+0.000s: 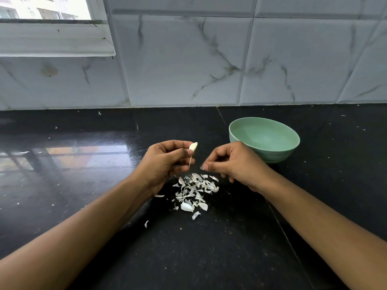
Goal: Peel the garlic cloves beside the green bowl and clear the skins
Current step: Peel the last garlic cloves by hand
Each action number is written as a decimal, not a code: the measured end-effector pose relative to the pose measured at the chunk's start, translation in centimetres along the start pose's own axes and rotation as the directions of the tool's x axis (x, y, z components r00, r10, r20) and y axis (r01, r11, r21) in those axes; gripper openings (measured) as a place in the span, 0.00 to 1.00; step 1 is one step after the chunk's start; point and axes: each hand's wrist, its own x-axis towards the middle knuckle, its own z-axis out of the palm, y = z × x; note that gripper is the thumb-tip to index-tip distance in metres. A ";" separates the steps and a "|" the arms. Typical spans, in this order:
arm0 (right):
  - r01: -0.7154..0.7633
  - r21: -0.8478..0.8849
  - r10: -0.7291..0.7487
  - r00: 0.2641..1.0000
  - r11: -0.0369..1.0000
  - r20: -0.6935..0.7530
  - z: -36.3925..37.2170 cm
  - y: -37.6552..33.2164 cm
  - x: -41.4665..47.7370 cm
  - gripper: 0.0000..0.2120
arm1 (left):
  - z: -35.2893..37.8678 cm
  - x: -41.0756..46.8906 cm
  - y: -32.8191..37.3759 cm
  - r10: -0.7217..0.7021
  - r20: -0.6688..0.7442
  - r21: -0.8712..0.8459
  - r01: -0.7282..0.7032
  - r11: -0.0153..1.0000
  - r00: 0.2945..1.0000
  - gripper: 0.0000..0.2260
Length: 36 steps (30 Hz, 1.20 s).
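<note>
Currently, a garlic clove [193,147] is pinched in our left hand [165,162], above the skins [194,191].
A thin strip [190,162] dangles from it. Our right hand [236,164], just beside, is curled with thumb and forefinger together; a scrap between them, we cannot tell. The green bowl [272,155] sits close behind it. The counter [83,185] stretches wide leftward, and a tiled wall [188,59] bounds its back edge.

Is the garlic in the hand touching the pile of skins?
Apart. The head view shows the left hand holding the garlic clove up, with bare black counter visible between it and the pile of skins.
</note>
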 end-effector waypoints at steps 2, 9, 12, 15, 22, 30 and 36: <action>0.017 -0.017 -0.018 1.000 1.000 -0.015 0.0 0.0 -0.1 0.06 | -0.1 0.0 -0.1 0.016 0.004 0.034 -0.016 0.999 1.000 0.05; 0.001 0.047 -0.002 1.000 0.999 0.017 0.0 0.7 0.5 0.04 | 0.2 -0.2 -0.4 0.071 0.029 0.142 -0.075 0.987 0.997 0.05; -0.034 0.014 0.032 0.995 0.999 0.091 -0.2 0.7 0.5 0.05 | 0.1 -0.1 -0.6 0.087 0.021 0.148 -0.089 0.985 0.996 0.05; -0.035 0.028 0.034 0.998 0.999 0.057 -0.6 0.6 0.5 0.05 | -0.1 0.0 -0.6 0.090 0.019 0.164 -0.092 0.982 0.996 0.05; 0.094 -0.021 -0.096 0.983 0.995 -0.157 0.0 0.7 0.6 0.01 | 0.1 -0.2 -0.6 0.140 0.035 0.243 -0.145 0.959 0.989 0.06; 0.161 -0.219 -0.205 0.959 0.962 -0.194 0.4 0.8 0.3 0.03 | 0.2 -0.4 -0.7 0.225 0.054 0.402 -0.228 0.887 0.973 0.06; 0.157 -0.341 -0.250 0.935 0.927 -0.250 0.4 0.5 0.2 0.04 | 0.5 -0.7 -0.9 0.274 0.086 0.478 -0.280 0.832 0.958 0.06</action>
